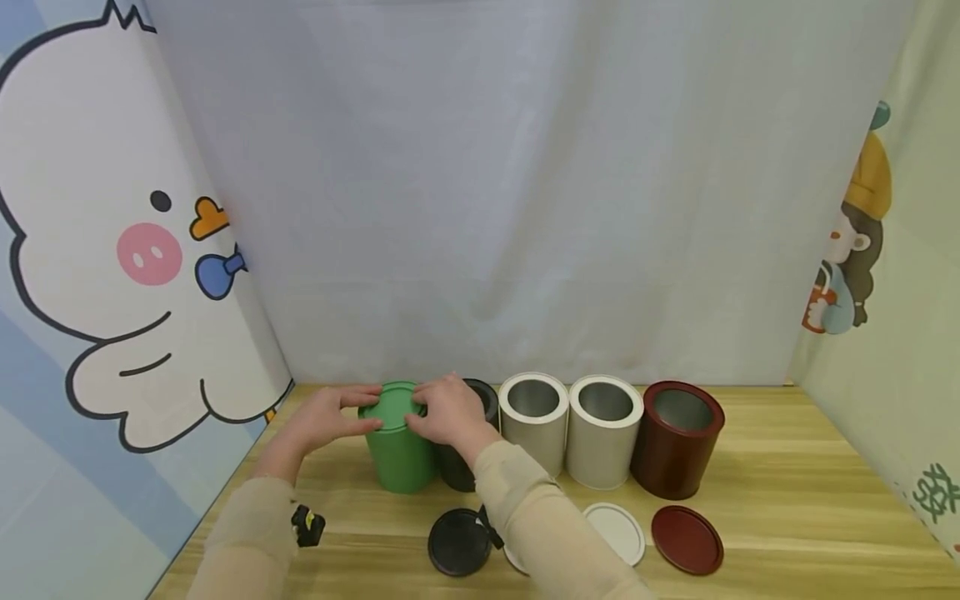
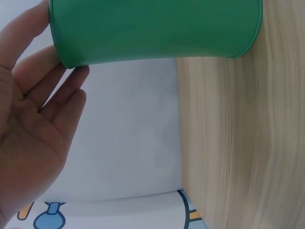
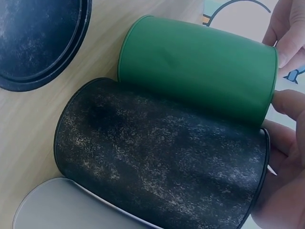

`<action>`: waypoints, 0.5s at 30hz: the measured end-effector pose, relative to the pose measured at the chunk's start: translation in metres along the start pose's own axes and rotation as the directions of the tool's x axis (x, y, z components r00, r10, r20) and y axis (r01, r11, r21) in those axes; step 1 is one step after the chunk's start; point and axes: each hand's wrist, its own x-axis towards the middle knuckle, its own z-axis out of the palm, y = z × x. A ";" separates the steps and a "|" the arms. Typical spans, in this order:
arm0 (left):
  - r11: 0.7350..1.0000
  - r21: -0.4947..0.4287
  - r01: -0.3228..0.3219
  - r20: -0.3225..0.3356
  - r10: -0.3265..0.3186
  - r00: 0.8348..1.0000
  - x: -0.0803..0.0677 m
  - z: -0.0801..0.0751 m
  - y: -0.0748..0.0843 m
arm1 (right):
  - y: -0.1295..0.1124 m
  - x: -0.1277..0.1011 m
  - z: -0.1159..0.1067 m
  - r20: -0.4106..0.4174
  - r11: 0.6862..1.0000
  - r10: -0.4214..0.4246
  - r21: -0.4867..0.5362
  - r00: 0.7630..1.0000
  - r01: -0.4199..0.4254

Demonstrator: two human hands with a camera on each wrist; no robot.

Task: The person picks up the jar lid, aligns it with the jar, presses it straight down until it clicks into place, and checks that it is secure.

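Observation:
A green can (image 1: 405,462) stands at the left end of a row of cans, its green lid (image 1: 393,406) on top. My left hand (image 1: 326,421) touches the left edge of the lid with thumb and fingers spread. My right hand (image 1: 450,410) rests its fingertips on the lid's right edge. In the left wrist view, the extended fingers of the left hand (image 2: 38,105) meet the can's rim. The right wrist view shows the right hand (image 3: 288,148) beside the tops of the green can (image 3: 200,67) and the neighbouring black can (image 3: 157,152).
Right of the black can stand two white cans (image 1: 600,450) and a dark red can (image 1: 675,462), these three without lids. A black lid (image 1: 459,542), white lids (image 1: 617,533) and a dark red lid (image 1: 687,540) lie in front. A grey curtain (image 1: 525,208) hangs behind the table.

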 end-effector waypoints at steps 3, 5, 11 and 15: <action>1.000 0.010 -0.005 0.000 0.005 1.000 0.000 -0.001 0.000 | 0.000 0.001 -0.001 0.008 1.000 0.000 -0.007 1.000 0.000; 1.000 0.018 -0.011 -0.002 0.011 1.000 0.000 -0.001 0.000 | 0.000 0.001 0.000 0.010 1.000 0.001 -0.009 1.000 -0.001; 0.999 0.023 -0.026 -0.026 0.026 0.999 -0.003 0.001 0.001 | 0.000 -0.001 0.001 0.005 1.000 -0.004 -0.016 1.000 0.004; 0.999 0.011 -0.035 -0.043 0.036 0.998 -0.005 0.003 0.001 | 0.001 -0.002 0.002 -0.010 1.000 -0.009 -0.015 1.000 0.009</action>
